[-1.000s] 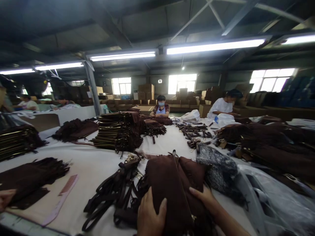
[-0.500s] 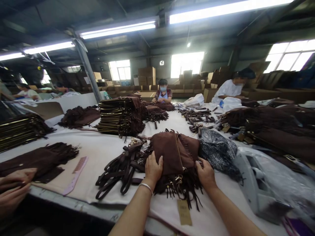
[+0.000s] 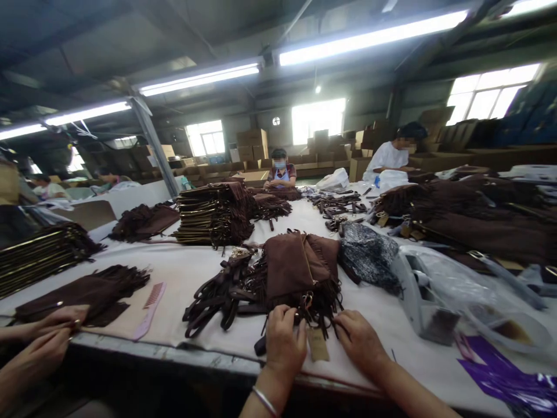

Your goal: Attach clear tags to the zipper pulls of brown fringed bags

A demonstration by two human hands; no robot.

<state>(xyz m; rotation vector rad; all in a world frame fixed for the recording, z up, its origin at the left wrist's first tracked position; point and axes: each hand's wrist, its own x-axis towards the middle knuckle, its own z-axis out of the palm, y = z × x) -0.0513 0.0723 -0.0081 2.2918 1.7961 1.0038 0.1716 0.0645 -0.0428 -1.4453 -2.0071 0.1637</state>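
Observation:
A brown fringed bag (image 3: pixel 285 264) lies on the white-covered table, its flap up and its fringe spread toward me. At the near edge of the fringe my left hand (image 3: pixel 285 339) is closed around a dark brown strap (image 3: pixel 260 346), whose end sticks out on the left. My right hand (image 3: pixel 359 337) has its fingers bent together at the fringe's right end, seemingly pinching some strands; the fingertips are partly hidden. Between the hands hangs a tan paper tag (image 3: pixel 318 345). A metal clasp (image 3: pixel 307 299) shows just above it. Several dark straps (image 3: pixel 217 296) lie heaped to the left.
A co-worker's hands (image 3: pixel 52 337) work at the left edge near another fringed bag (image 3: pixel 82 293). A pink comb (image 3: pixel 150 310) lies nearby. Stacked bags (image 3: pixel 213 215) stand farther back. To the right are a speckled dark cloth (image 3: pixel 369 255), a grey-white device (image 3: pixel 424 296) and purple plastic (image 3: pixel 500 368).
Both hands have come from the bag's sides down toward me to its fringe. My left hand has closed on a strap. The view has shifted slightly to the right.

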